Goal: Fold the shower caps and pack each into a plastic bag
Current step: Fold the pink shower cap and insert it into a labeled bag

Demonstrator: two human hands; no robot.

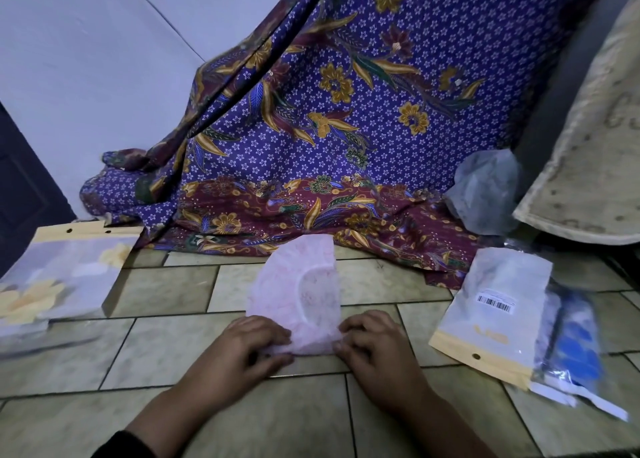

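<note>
One pink shower cap [299, 294] lies flat on the tiled floor [166, 350]. Left hand [239, 348] and right hand [372, 346], fingers curled, pinch its near corners. Packed bags: one stack at left [59, 277], one at right [491, 312]. One patterned cloth [346, 128] hangs behind.

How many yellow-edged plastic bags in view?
2: one bag at the left edge, one bag right of the pink shower cap. More may lie beneath either.

Pale pink shower cap [297, 291]; purple floral batik cloth [346, 118]; beige floor tiles [166, 350].
</note>
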